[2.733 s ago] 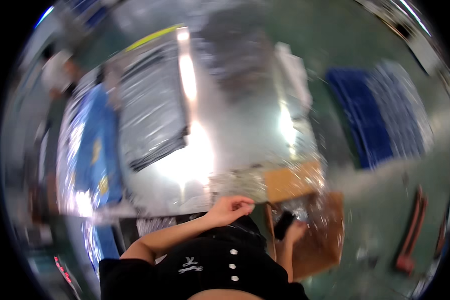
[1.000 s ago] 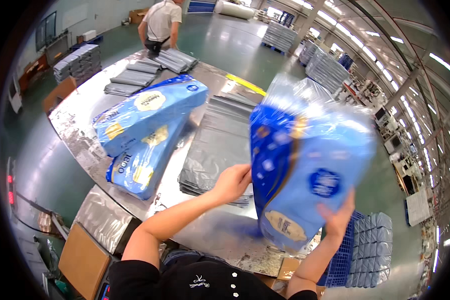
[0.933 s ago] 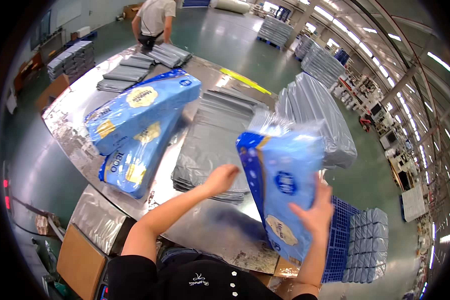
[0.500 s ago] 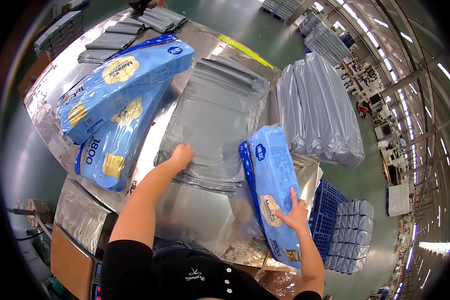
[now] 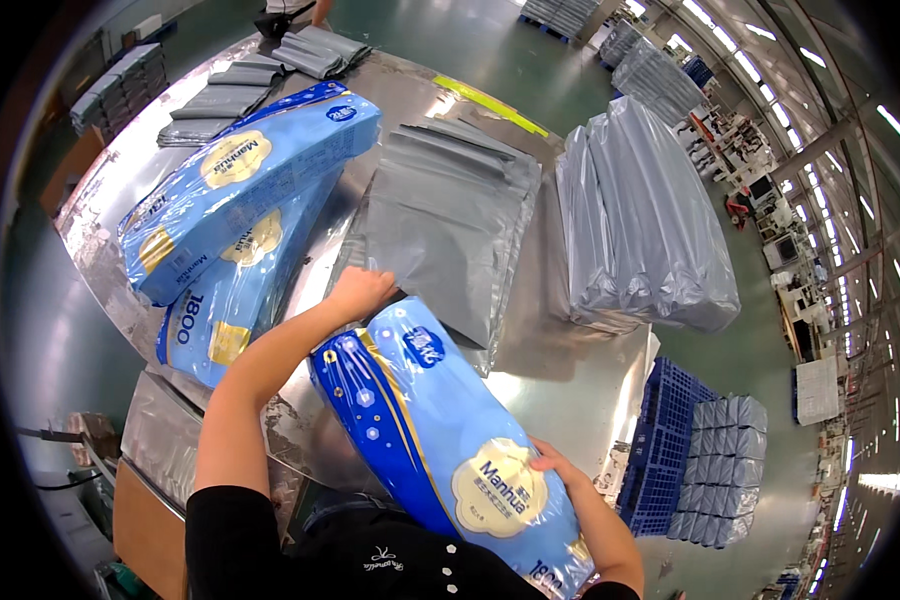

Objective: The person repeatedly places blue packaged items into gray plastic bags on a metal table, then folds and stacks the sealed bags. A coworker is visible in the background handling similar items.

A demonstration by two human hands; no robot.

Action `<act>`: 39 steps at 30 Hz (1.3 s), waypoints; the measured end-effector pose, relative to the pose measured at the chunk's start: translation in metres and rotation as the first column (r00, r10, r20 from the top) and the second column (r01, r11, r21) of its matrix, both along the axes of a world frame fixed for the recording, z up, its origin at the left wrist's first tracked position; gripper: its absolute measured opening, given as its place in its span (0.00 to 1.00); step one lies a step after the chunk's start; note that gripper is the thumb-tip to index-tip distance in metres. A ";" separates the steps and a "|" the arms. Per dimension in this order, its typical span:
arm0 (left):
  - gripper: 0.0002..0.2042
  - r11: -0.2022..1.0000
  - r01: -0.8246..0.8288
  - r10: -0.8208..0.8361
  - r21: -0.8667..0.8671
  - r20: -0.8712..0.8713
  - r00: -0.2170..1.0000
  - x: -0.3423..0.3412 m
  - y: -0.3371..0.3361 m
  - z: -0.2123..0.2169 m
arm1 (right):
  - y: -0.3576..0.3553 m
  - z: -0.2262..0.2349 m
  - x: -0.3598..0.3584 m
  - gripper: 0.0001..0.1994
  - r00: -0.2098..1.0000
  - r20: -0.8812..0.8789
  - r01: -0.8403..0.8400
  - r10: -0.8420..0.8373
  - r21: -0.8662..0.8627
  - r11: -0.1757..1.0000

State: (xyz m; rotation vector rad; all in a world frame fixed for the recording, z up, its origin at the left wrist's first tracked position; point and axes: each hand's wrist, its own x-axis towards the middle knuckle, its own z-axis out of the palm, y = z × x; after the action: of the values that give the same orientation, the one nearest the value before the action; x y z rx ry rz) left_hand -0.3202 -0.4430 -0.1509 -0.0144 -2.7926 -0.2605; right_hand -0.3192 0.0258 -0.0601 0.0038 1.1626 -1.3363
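Note:
A long blue plastic-wrapped pack (image 5: 470, 400) with a cream label slants in front of me, its far end at the near edge of the top grey plastic bag (image 5: 440, 220). That bag lies on a stack of flat grey bags on the metal table. My left hand (image 5: 363, 293) is closed on the bag's near edge, just beside the pack's far end. Dark inner film shows there, so the bag's mouth seems lifted. My right hand (image 5: 562, 478) holds the pack's right side near its lower end, thumb on the label; its other fingers are mostly hidden.
Two more blue packs (image 5: 245, 160) lie crossed at the table's left. Folded grey bags (image 5: 315, 50) rest at the far left corner. Filled grey parcels (image 5: 640, 220) stand on the right side. A blue plastic pallet (image 5: 660, 450) with wrapped bundles is on the floor at right.
The blue pack has swung left and inward from the right side to the bag stack's near edge, carried by my right hand. My left hand has raised the top bag's near edge.

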 end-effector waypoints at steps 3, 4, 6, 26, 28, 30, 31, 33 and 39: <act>0.19 0.999 0.032 -0.031 0.025 -0.031 0.999 0.006 -0.009 0.010 | -0.020 -0.020 -0.012 0.45 0.982 0.189 -0.003 0.011 -0.040 0.999; 0.19 0.999 0.053 -0.053 0.013 -0.010 0.999 0.009 -0.013 0.012 | -0.020 -0.025 -0.012 0.45 0.981 0.192 0.013 -0.005 -0.042 0.999; 0.17 0.998 0.066 -0.066 0.003 0.117 0.991 0.015 -0.025 0.019 | -0.018 -0.036 -0.018 0.44 0.986 0.165 0.034 -0.025 -0.051 0.998; 0.13 0.655 -0.510 0.562 0.558 0.090 0.822 -0.130 -0.085 -0.133 | -0.209 -0.138 -0.174 0.16 0.007 -0.999 0.397 0.040 0.040 0.917; 0.16 0.749 -0.484 0.486 0.451 0.121 0.865 -0.134 -0.091 -0.135 | -0.254 -0.150 -0.234 0.16 -0.212 -0.976 0.579 -0.047 -0.164 0.799; 0.18 0.777 -0.490 0.402 0.394 0.289 0.869 -0.142 -0.092 -0.122 | -0.276 -0.171 -0.289 0.15 -0.098 -0.989 0.550 -0.108 -0.144 0.822; 0.18 0.787 -0.500 0.367 0.361 0.378 0.850 -0.138 -0.092 -0.114 | -0.282 -0.174 -0.300 0.14 0.011 -0.996 0.517 -0.088 -0.069 0.853; 0.17 0.775 -0.510 0.322 0.374 0.461 0.827 -0.119 -0.090 -0.097 | -0.285 -0.171 -0.303 0.12 0.220 -0.975 0.421 -0.018 0.078 0.904; 0.12 0.712 -0.273 0.036 0.647 0.354 0.934 -0.004 -0.036 -0.080 | -0.170 -0.136 -0.178 0.03 0.114 -0.990 0.027 0.084 0.087 0.996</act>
State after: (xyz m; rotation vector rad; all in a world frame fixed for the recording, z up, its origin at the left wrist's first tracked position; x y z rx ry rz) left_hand -0.3242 -0.4793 -0.2306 0.4858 -2.7799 -1.3566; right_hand -0.4971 -0.1445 -0.1966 -1.0694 2.3748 -1.1618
